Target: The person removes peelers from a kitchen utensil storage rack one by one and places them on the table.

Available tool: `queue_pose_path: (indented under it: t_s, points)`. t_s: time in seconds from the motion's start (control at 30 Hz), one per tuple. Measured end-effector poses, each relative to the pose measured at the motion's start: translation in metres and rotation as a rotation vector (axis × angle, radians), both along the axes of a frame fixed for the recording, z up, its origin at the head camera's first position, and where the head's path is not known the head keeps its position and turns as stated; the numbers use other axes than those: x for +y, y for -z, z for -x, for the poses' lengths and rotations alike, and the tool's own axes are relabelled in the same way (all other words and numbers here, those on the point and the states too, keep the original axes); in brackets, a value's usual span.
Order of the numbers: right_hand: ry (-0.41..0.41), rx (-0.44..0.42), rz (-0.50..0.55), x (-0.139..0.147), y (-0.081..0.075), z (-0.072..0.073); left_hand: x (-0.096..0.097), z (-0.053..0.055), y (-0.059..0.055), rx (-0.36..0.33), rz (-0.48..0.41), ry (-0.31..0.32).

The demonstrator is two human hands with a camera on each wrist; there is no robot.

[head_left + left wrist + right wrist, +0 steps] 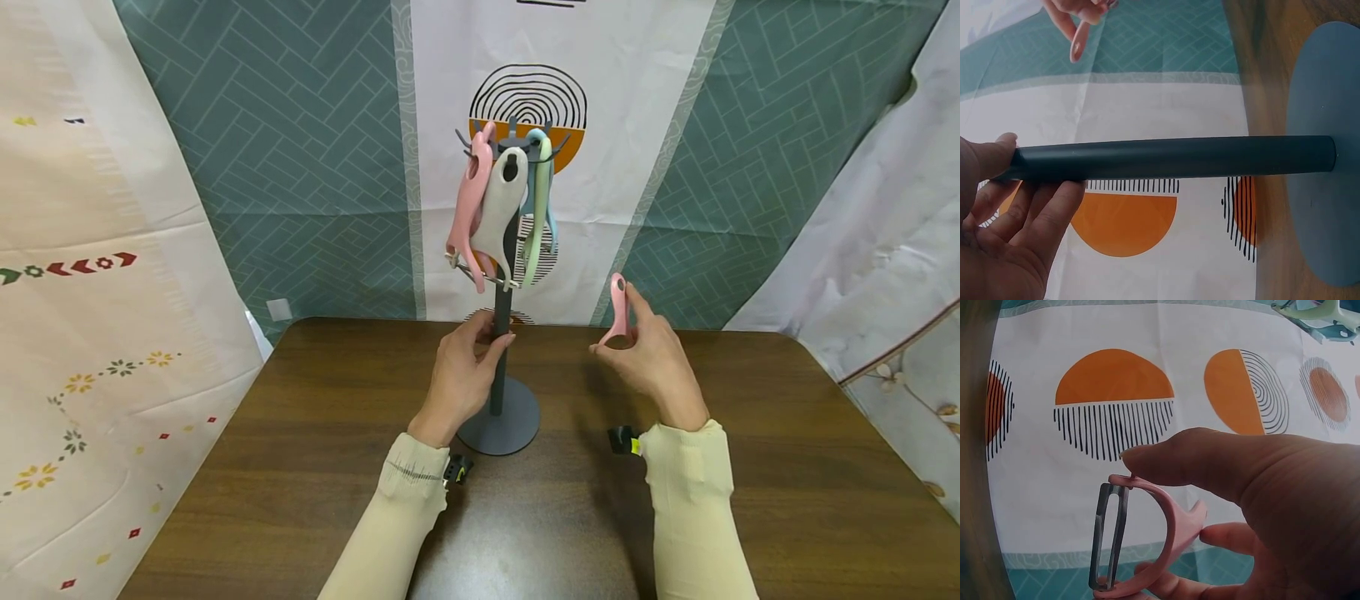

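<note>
My left hand (457,382) holds the dark grey pole (500,379) of a hanging stand, thumb on one side and fingers on the other. In the left wrist view this grip is at the pole's (1179,156) left end, with the round base (1329,219) at the right. My right hand (658,365) pinches a small pink peeler (618,307) to the right of the stand, handle end up. Its metal blade (1110,534) and curved pink head show close up in the right wrist view, with the thumb at one end of the head.
On the stand's top hooks hang a pink peeler (468,204), a white peeler (498,208), a green one (537,208) and a blue one behind it. The stand's base (517,435) rests on a brown wooden table (315,467). A patterned cloth (315,167) hangs behind.
</note>
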State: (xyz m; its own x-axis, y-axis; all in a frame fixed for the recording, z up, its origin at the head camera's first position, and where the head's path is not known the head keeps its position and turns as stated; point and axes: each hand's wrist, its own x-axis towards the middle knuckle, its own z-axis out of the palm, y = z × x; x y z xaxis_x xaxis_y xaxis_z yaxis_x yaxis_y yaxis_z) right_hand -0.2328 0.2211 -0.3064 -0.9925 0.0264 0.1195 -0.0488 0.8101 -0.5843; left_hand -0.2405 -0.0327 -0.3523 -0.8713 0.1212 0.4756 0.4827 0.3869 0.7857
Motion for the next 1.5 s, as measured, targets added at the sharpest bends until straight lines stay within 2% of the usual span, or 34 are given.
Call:
queue_pose_path:
  t_s: [0.6, 0.97, 1.5]
  points:
    - [0.003, -0.045, 0.005, 0.0, 0.006, 0.003, -0.001, 0.0, -0.001, -0.01, 0.005, -0.002]
    - [0.023, -0.051, 0.008, 0.0, 0.009, 0.004, -0.001, 0.001, 0.0, 0.001, 0.007, -0.005]
    - [0.011, -0.04, -0.009, 0.001, 0.011, 0.007, 0.0, 0.001, 0.0, 0.001, 0.015, -0.007]
